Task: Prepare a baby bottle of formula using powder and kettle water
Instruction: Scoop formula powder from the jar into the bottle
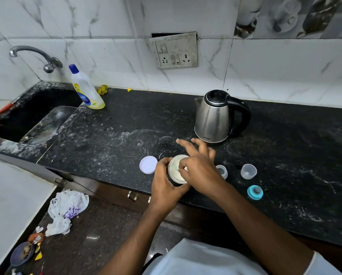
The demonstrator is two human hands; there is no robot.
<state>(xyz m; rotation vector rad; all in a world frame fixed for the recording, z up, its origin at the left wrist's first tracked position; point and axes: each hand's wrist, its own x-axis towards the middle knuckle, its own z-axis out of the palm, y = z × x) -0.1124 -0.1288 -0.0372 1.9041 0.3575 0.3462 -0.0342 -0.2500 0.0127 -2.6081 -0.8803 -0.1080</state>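
An open round powder tin (176,167) stands near the front edge of the black counter (106,135). My left hand (165,185) grips its side. My right hand (197,165) reaches over the tin's mouth, thumb and forefinger pinched inside it, the other fingers spread; what they hold is hidden. The tin's white lid (148,164) lies flat just left of it. To the right stand the clear bottle body (222,171), partly hidden by my right hand, a clear cap (248,171), and the blue collar with teat (255,192). The steel kettle (215,118) stands behind, lid shut.
A sink (41,120) with a wall tap (35,56) is at the left, and a yellow cleaner bottle (86,90) stands beside it. A wall socket panel (175,50) hangs above the counter. Crumpled plastic and litter (67,211) lie on the floor at the lower left.
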